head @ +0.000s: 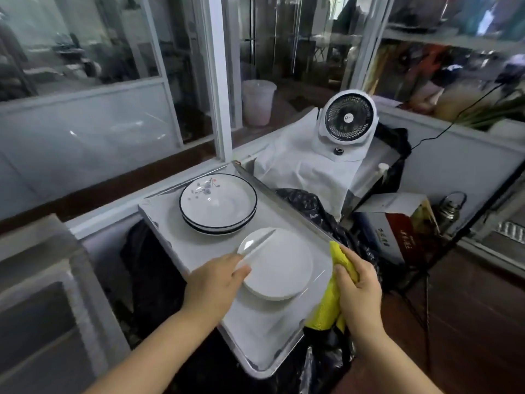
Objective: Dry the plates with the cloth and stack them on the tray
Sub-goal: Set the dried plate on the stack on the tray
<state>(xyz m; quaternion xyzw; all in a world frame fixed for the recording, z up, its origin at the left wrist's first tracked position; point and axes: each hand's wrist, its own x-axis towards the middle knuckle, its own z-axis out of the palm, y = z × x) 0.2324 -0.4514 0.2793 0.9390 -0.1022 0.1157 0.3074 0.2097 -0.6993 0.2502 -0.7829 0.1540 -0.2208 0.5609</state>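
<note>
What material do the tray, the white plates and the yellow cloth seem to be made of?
Tray: probably brushed metal; grey, dull sheen, thin rolled rim.
White plates: likely glazed ceramic; smooth, with glossy highlights.
Yellow cloth: soft woven or microfibre fabric; it folds and hangs limp from the right hand.

Bare tray [181,223] strip left of both plate stacks; fan [345,122] blocks far right.

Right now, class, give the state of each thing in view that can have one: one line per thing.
Left hand: gripping small white plate.
Small white plate: tilted, lifted.
White plates: stacked on tray.
Tray: holding both stacks.
Right hand: gripping yellow cloth.
Yellow cloth: bunched, hanging.
Black-rimmed plates: stacked.
</note>
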